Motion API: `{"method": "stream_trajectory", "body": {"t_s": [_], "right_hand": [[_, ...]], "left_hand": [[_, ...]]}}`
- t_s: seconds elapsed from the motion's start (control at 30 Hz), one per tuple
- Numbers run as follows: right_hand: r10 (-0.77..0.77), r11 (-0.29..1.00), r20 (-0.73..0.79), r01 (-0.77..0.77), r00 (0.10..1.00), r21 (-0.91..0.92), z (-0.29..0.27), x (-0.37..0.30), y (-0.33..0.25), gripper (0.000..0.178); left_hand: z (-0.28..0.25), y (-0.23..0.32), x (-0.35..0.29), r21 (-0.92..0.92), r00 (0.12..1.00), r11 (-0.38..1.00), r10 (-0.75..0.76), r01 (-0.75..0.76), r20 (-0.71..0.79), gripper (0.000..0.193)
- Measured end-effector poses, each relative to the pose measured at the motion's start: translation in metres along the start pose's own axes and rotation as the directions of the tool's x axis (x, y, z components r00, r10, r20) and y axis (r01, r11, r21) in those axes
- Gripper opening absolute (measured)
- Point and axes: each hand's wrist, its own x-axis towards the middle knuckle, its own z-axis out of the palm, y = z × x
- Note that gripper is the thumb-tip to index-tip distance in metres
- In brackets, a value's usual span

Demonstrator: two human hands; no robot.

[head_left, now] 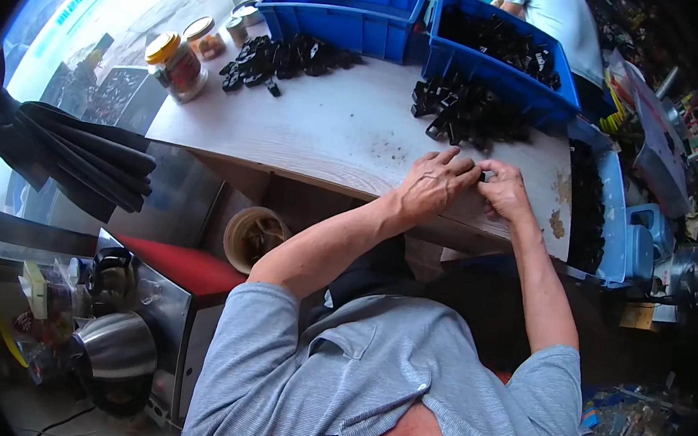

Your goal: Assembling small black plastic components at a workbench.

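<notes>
Over the front edge of the white table (pixel 324 131), my left hand (pixel 438 181) and my right hand (pixel 504 191) meet, both closed. A small black part (pixel 482 177) shows between their fingertips. My right thumb and forefinger pinch it, and the left fingers close on its other side; most of it is hidden. Just beyond my hands lies a loose heap of black plastic parts (pixel 468 116). A second black heap (pixel 284 59) spreads farther left on the tabletop.
Two blue crates (pixel 342 28) (pixel 498 64) stand along the back, the right one full of black parts. Lidded jars (pixel 180 71) sit at the left corner. A light-blue bin (pixel 614 210) adjoins the right end. Below are a bucket (pixel 238 237) and a kettle (pixel 122 347). Another person (pixel 561 24) bends behind.
</notes>
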Motion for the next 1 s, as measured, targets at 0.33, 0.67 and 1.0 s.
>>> {"method": "stream_trajectory", "body": {"t_s": [0.33, 0.67, 1.0], "right_hand": [[0.006, 1.0, 0.025, -0.006, 1.0, -0.011, 0.0, -0.002, -0.004, 0.027], [0.04, 0.999, -0.043, -0.039, 0.998, 0.03, -0.001, -0.008, -0.004, 0.031], [0.177, 0.919, -0.163, -0.104, 0.971, 0.38, -0.044, -0.005, 0.019, 0.038]], "left_hand": [[0.004, 0.002, -0.006, 0.095, 0.998, 0.996, 0.007, -0.001, -0.066, 0.051], [-0.025, -0.03, -0.018, -0.144, 0.877, 0.988, -0.116, 0.054, -0.466, 0.045], [-0.124, -0.235, -0.115, 0.476, 0.801, 0.646, -0.509, 0.597, -0.315, 0.032]]}}
